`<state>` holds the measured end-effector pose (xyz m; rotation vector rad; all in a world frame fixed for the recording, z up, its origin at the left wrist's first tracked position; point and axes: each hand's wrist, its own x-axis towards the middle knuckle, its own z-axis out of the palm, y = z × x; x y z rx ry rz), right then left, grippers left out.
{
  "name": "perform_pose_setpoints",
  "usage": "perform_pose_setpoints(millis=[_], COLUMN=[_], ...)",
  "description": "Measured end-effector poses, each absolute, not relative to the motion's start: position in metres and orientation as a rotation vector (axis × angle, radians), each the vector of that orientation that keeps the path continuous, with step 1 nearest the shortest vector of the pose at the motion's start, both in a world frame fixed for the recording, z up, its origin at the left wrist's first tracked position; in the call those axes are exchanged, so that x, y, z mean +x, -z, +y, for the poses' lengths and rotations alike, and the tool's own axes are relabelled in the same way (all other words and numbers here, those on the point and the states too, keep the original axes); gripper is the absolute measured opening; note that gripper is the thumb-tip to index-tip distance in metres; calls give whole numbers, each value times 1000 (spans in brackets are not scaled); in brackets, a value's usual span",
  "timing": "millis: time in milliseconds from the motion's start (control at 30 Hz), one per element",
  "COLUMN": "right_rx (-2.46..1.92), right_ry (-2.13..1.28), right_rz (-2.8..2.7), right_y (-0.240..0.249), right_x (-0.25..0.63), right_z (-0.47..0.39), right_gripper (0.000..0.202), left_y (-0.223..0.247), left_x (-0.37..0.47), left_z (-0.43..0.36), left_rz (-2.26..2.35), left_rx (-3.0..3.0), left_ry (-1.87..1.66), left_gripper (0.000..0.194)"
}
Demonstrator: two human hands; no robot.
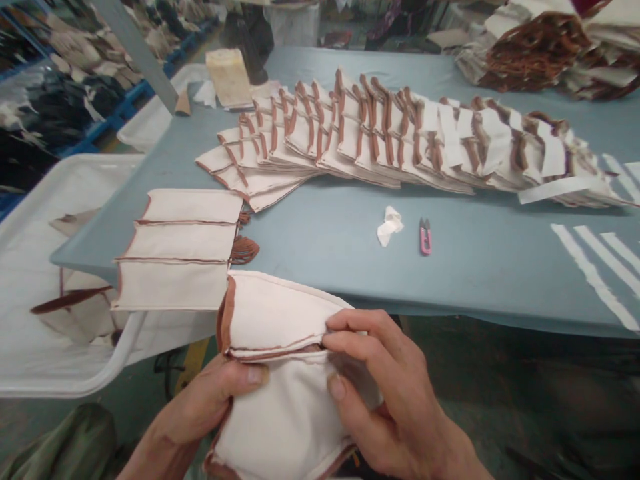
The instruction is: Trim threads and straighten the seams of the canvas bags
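Observation:
A cream fabric piece with brown edging (pixel 285 310) is held in front of the table's near edge. My left hand (pixel 215 397) grips its left side, the thumb lying on top and the fingers hidden beneath. On the right side, my right hand (pixel 380 380) pinches the cloth near the seam between its two panels, with the thumb below the fingers. A similar sewn piece with three sections (pixel 180 240) lies flat at the table's left corner, brown strings bunched at its right edge.
A long fanned row of cream and brown pieces (pixel 360 143) crosses the blue table (pixel 320 247). Pink snips (pixel 425 237) lie beside a crumpled white scrap (pixel 389 225). White strips (pixel 595 273) are at the right. A white bin (pixel 100 373) stands left, below a metal post (pixel 143 53).

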<state>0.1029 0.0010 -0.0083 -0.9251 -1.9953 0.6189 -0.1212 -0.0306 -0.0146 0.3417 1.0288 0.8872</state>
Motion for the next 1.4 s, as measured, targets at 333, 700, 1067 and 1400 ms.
perform_pose_setpoints(millis=[333, 700, 1067, 1400], right_rx=[-1031, -1035, -1038, -992], right_ry=[-418, -218, -168, -170], right_rz=[-2056, -2081, -2052, -2021], right_y=[17, 15, 18, 24], right_x=[95, 95, 94, 96], right_z=[-2, -8, -11, -13], right_gripper=[7, 13, 12, 11], left_y=[30, 39, 30, 22], left_x=[-124, -118, -108, -104], left_z=[-33, -36, -39, -33], left_rz=[1085, 1106, 1140, 1280], left_rx=[479, 353, 304, 362], left_ry=[-803, -873, -881, -860], left_gripper=[51, 70, 62, 68])
